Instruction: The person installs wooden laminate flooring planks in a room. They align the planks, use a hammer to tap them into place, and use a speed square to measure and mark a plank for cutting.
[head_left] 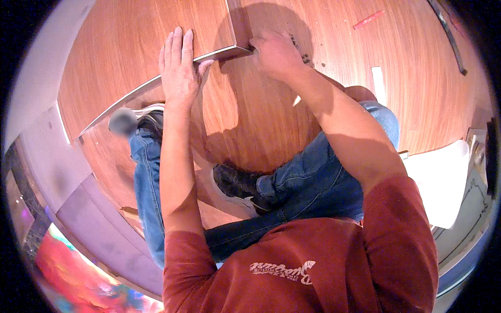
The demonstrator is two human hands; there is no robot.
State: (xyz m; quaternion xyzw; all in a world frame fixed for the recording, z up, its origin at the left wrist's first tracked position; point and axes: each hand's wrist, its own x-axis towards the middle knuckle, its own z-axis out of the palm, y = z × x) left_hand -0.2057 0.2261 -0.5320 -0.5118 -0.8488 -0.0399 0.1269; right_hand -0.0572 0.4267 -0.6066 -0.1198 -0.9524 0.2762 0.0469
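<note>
Right hand (277,55), top centre: fingertips hidden at panel (125,47) corner, can't tell if gripping. Panel cut off by top edge. Shoe (150,116), left of frame: 1 end blurred. Dark specks (306,58), upper right: too small to ID. Colourful surface (78,263), lower left: cut by rim.

Panel (120,57) shows reddish-brown wood grain, white along its near edge. Surface beneath (271,120) repeats the brown grain. Slim stick (368,20) red; short strip (378,83) white; long strip (451,39) black. Sheet (443,182) plain white. Shirt (250,297) maroon, pale lettering (284,270). Jeans (318,167) blue; shoe (232,180) black and white. Lower-left patch (78,276) mottled red, green, blue.
</note>
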